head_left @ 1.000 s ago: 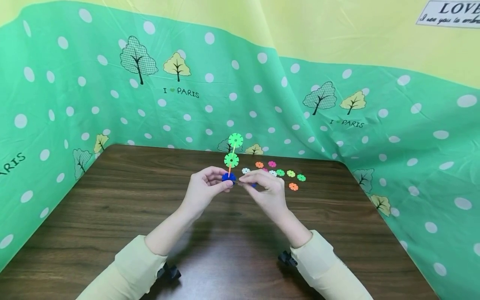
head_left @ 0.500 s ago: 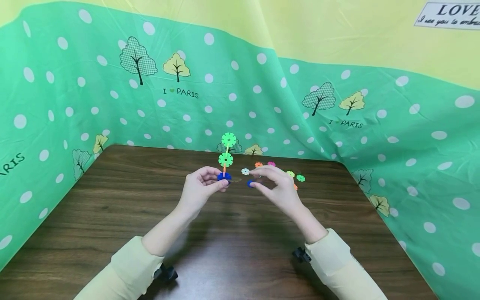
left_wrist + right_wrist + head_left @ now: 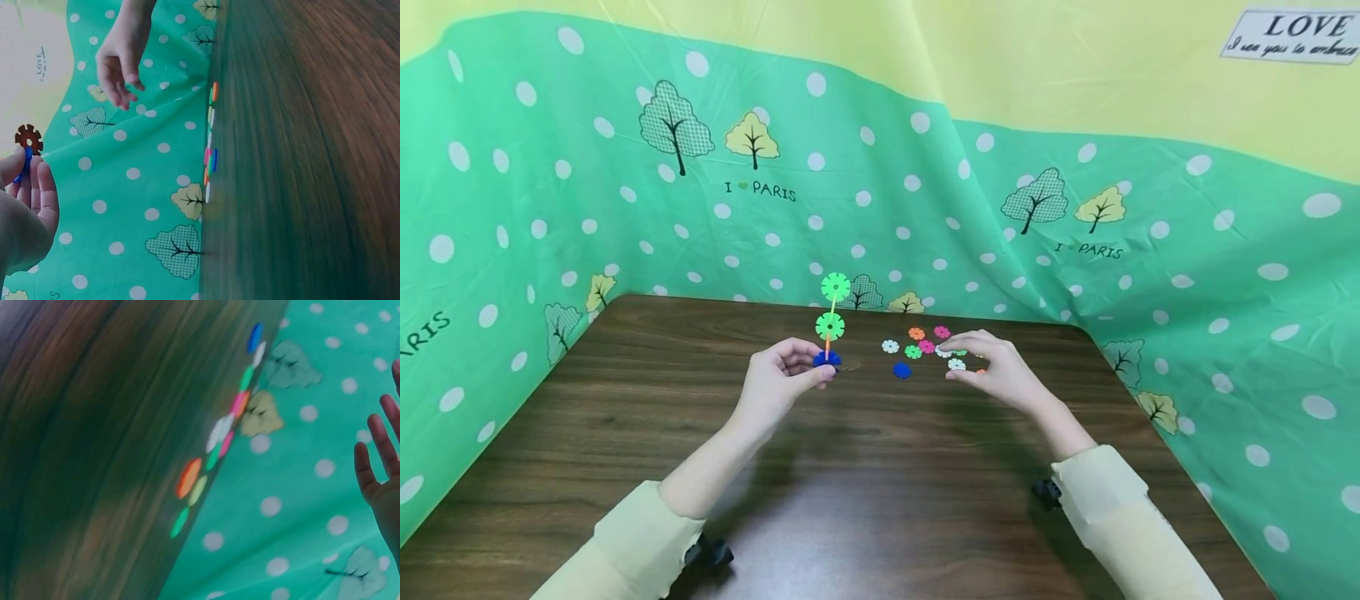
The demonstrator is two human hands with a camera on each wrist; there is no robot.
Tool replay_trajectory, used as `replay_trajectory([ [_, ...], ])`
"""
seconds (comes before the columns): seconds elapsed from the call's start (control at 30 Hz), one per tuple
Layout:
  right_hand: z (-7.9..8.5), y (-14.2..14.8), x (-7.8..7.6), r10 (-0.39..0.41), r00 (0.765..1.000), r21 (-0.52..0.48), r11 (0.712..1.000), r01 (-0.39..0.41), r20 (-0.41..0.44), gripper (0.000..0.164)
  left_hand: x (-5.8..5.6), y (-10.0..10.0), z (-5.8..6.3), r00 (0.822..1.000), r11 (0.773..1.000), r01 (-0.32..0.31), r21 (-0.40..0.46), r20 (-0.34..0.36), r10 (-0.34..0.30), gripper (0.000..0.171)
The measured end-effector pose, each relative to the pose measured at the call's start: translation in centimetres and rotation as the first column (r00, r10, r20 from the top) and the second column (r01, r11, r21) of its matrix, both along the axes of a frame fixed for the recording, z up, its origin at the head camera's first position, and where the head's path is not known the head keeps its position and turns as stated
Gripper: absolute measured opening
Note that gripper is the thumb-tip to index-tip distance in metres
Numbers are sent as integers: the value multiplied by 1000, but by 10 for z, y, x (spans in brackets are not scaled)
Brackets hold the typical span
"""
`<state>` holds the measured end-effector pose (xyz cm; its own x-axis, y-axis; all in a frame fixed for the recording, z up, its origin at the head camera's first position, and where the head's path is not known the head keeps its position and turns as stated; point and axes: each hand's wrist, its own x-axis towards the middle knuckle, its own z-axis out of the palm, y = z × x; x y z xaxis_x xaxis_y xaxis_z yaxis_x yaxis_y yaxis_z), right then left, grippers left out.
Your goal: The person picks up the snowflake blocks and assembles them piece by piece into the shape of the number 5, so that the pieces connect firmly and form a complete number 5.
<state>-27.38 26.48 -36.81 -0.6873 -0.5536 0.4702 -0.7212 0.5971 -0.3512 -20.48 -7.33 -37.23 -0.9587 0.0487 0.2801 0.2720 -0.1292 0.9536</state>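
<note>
My left hand [image 3: 778,375] pinches the blue snowflake disc [image 3: 827,359] at the bottom of a small chain of notched plastic discs. Above it come an orange disc [image 3: 828,344] seen edge-on, a green disc [image 3: 830,326], a yellow disc [image 3: 832,306] edge-on and a top green disc [image 3: 835,287]. A brown notched disc [image 3: 29,139] sits at the blue disc's side in the left wrist view. My right hand [image 3: 1000,371] holds nothing, fingers and thumb apart, over the loose discs. In the right wrist view, its fingers [image 3: 382,440] are spread at the right edge.
Several loose discs lie on the dark wooden table [image 3: 865,467], among them a blue disc [image 3: 902,370], a white disc [image 3: 890,346] and an orange disc [image 3: 916,333]. A green dotted cloth [image 3: 880,175] hangs behind and beside the table.
My right hand has left the brown disc beside the blue one and moved right, its fingers parting. My left hand has shifted left with the chain, uncovering more loose discs.
</note>
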Motion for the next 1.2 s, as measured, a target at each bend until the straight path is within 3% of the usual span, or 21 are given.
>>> replay_trajectory([
  [0.27, -14, 32, -18, -67, 996, 59, 996, 64, 60, 38, 0, -11, -3, 1000, 999, -13, -41, -12, 12, 29],
  [0.63, -40, 63, -41, -159, 973, 121, 983, 140, 165, 34, -1, -19, -4, 999, 996, -37, -87, -24, 35, 27],
  [1.2, -62, 81, -62, -319, 907, 271, 931, 245, 276, 31, -4, -19, -6, 998, 993, -48, -104, -35, 44, 27],
])
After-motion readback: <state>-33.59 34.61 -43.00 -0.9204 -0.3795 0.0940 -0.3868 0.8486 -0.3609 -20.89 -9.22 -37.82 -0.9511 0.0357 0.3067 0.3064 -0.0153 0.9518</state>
